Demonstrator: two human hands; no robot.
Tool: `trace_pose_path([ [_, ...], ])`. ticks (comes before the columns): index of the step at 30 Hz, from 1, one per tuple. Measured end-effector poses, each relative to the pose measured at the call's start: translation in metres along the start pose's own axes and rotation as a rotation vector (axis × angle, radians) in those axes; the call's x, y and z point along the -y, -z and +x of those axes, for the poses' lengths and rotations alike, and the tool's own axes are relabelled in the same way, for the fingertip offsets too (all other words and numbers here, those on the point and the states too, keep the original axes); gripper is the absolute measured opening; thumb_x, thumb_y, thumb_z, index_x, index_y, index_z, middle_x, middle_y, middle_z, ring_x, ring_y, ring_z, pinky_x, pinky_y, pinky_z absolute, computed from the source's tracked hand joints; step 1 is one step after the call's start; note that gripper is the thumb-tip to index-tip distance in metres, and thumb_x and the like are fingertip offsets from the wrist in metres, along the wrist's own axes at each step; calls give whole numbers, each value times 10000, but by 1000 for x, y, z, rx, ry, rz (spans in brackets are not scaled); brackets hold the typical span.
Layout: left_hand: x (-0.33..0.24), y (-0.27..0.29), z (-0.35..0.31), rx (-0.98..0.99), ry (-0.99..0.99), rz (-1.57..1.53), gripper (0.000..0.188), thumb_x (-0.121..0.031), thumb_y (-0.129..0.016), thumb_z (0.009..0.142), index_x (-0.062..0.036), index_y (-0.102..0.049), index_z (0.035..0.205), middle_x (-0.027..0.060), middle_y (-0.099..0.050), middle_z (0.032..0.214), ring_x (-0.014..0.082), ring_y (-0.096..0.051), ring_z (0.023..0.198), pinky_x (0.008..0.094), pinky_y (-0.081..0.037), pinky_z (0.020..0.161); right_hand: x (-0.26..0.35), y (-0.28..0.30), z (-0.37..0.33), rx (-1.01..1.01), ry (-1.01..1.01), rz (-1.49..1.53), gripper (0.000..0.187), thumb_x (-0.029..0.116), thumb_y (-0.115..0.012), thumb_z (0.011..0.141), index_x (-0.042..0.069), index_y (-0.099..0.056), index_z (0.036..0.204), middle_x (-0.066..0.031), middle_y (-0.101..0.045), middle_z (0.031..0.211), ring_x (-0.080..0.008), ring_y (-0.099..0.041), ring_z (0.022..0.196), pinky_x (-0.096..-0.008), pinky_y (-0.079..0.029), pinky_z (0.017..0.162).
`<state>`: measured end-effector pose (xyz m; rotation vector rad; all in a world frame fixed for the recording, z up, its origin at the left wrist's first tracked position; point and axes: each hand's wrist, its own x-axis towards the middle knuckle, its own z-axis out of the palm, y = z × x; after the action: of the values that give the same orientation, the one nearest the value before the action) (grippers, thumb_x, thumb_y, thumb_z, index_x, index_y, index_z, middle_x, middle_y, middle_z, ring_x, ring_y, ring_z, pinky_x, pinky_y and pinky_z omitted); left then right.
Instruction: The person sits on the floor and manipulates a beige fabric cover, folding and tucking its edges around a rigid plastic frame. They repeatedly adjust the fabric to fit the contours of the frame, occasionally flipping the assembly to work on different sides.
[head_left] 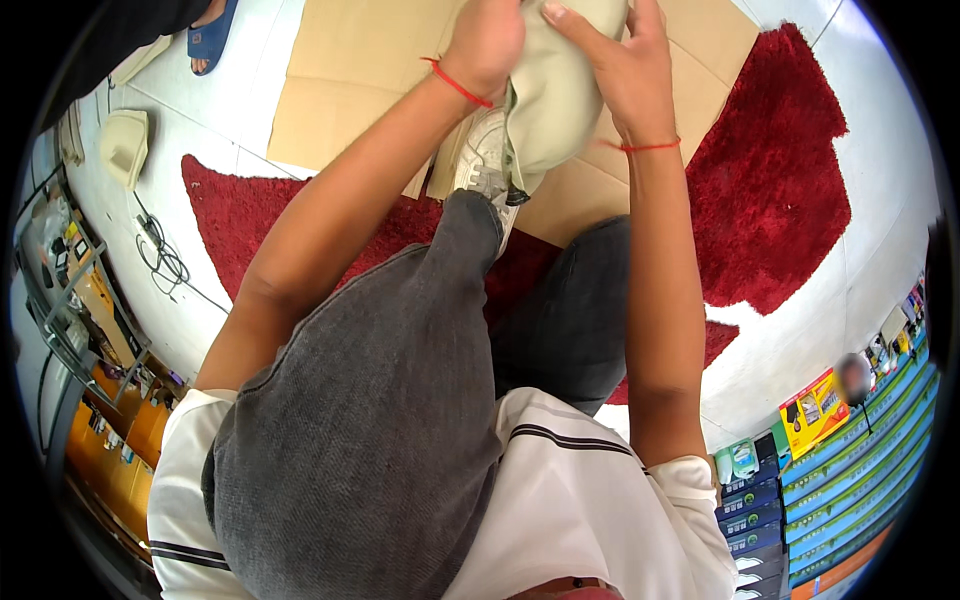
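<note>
Over the flattened sheet of brown cardboard point(350, 70), near the top of my view, both of my hands meet on a pale beige cloth bag or cover point(560, 100) that is bunched around the toe of a white lace-up sneaker point(483, 160). That shoe sits on my raised foot, at the end of my leg in grey denim trousers point(420, 380), so its long axis runs straight away from me toward the cardboard, with the heel toward my knee and the toe hidden under the cloth. My left hand point(487, 42) is closed in a narrow fist on the cloth's left edge, gripping it just above the shoe's laces; a red thread band circles that wrist. My right hand point(615, 60) lies wider, fingers spread flat over the cloth's top and right side, pressing rather than pinching as far as I can tell. Each hand touches the cloth; neither is clearly nearer the shoe. Beneath the cardboard's near edge spreads a shaggy dark red rug point(770, 190).
</note>
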<state>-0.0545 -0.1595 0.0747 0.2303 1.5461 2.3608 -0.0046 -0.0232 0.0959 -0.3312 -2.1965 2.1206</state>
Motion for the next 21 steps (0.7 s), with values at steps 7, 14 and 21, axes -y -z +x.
trace_pose_path([
  [7, -10, -11, -12, -24, 17, 18, 595, -296, -369, 1123, 29, -266, 1611, 136, -392, 1607, 230, -378, 1461, 334, -262, 1227, -9, -1, -32, 29, 54, -4, 844, 78, -851, 816, -19, -391, 1517, -164, -529, 1404, -256, -555, 1248, -355, -493, 1043],
  [14, -6, -6, -6, 8, -1, 53, 596, -289, -363, 1125, 29, -247, 1616, 138, -376, 1616, 235, -368, 1468, 335, -266, 1226, 7, -9, -25, -47, -94, 223, 804, 29, -843, 784, -20, -437, 1476, -157, -587, 1336, -246, -596, 1184, -355, -521, 1002],
  [21, -2, -15, -2, 29, -62, 136, 575, -295, -344, 1137, 29, -268, 1605, 135, -399, 1596, 228, -374, 1461, 337, -277, 1223, 12, -6, -17, -99, -102, 47, 812, 66, -848, 777, -28, -445, 1476, -170, -587, 1326, -249, -590, 1204, -350, -510, 1017],
])
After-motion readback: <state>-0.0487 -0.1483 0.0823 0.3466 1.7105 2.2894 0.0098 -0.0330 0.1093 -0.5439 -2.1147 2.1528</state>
